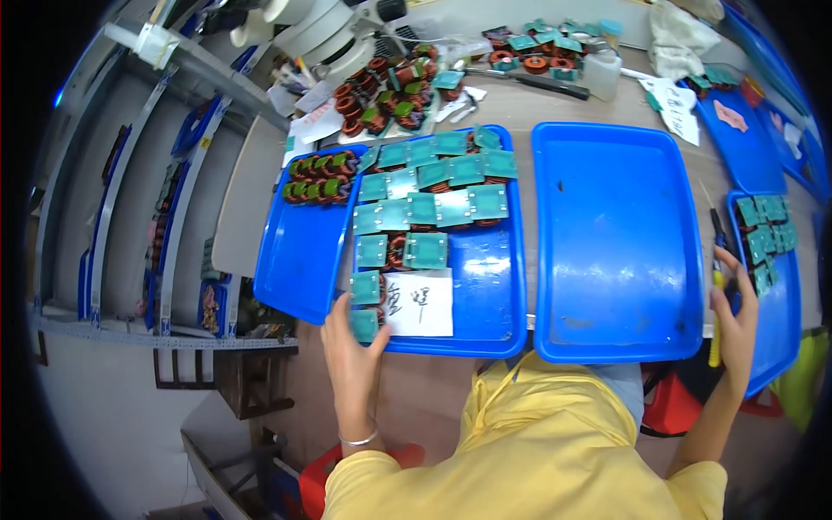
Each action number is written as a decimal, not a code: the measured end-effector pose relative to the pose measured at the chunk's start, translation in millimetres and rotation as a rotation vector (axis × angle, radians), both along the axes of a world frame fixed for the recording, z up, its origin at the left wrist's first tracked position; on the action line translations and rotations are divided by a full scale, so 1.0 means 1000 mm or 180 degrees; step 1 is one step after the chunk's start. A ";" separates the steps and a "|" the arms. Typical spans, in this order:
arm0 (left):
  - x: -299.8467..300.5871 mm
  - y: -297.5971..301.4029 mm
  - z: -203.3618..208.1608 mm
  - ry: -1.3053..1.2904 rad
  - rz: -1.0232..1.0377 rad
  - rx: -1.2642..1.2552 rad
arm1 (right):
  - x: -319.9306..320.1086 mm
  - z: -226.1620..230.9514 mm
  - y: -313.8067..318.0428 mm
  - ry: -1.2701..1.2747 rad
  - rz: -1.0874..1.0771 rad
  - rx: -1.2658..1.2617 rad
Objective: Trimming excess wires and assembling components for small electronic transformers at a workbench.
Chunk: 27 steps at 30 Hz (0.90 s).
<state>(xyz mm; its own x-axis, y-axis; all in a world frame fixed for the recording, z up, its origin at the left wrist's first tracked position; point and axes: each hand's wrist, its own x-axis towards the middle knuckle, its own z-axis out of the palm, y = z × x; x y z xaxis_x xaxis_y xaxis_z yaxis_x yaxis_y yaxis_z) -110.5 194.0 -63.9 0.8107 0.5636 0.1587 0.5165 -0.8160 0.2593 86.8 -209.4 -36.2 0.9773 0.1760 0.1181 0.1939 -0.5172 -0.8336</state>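
My left hand is at the near-left corner of a blue tray. Its thumb and fingers close around a copper coil with a green circuit board on top. Several more of these board-topped coils lie in rows in that tray, beside a white paper with handwriting. At the right, my right hand closes around a slim yellow-and-black tool with a thin tip pointing away from me; its exact kind is unclear. A second blue tray, with nothing in it, stands between my hands.
A blue tray with green-and-copper coils stands at the left. Another, with board-topped coils, is at the right. Loose coils, a black-handled tool and a bottle lie farther back. Metal shelving rises at the left.
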 end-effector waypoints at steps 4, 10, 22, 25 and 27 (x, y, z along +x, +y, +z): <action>-0.010 -0.011 -0.016 -0.1309 0.0747 -0.0667 | 0.003 0.005 0.024 -0.0207 0.0399 -0.0252; 0.018 -0.047 0.029 -0.3079 0.0262 -0.1158 | -0.003 -0.002 0.029 -0.0201 0.0737 -0.1162; 0.100 -0.179 0.063 -0.2067 -0.1974 -0.4730 | -0.019 0.003 0.020 -0.0842 0.0412 -0.0817; 0.104 -0.192 0.066 -0.1985 -0.1988 -0.4796 | -0.035 0.029 0.021 0.0207 0.0680 0.1130; 0.106 -0.198 0.068 -0.1938 -0.1966 -0.4833 | -0.039 0.038 0.022 0.0134 0.0820 0.1266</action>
